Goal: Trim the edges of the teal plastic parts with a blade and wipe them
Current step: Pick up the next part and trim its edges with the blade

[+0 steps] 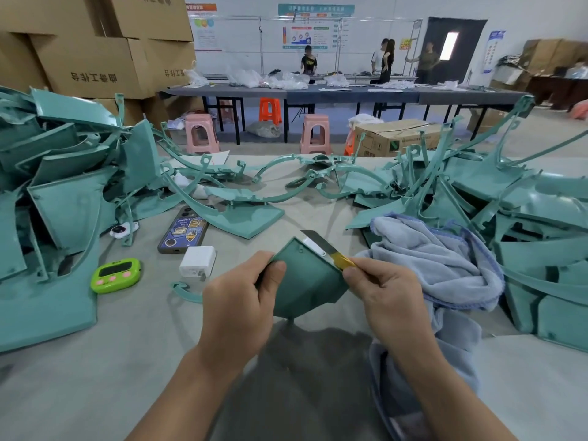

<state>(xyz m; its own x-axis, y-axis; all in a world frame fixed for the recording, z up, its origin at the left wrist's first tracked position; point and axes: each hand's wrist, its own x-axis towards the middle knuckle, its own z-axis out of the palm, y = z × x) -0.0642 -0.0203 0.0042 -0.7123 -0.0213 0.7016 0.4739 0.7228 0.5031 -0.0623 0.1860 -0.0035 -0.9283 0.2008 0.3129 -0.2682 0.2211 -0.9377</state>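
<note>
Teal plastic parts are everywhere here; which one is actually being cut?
The flat piece the left hand grips, with the blade in the right hand along its upper edge; the rest lie in piles.

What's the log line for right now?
step: trimming | left hand: holds teal part | right hand: holds blade at part's edge | cloth: beside right hand

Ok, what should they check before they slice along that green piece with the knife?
1. Left hand grips the teal part: ok.
2. Right hand pinches the knife by its yellow handle: ok.
3. Blade lies against the part's upper right edge: ok.
4. Left hand apart from the blade: ok.
5. Cloth beside the right hand for wiping: ok.
6. Blade sharp enough: cannot tell.
</note>
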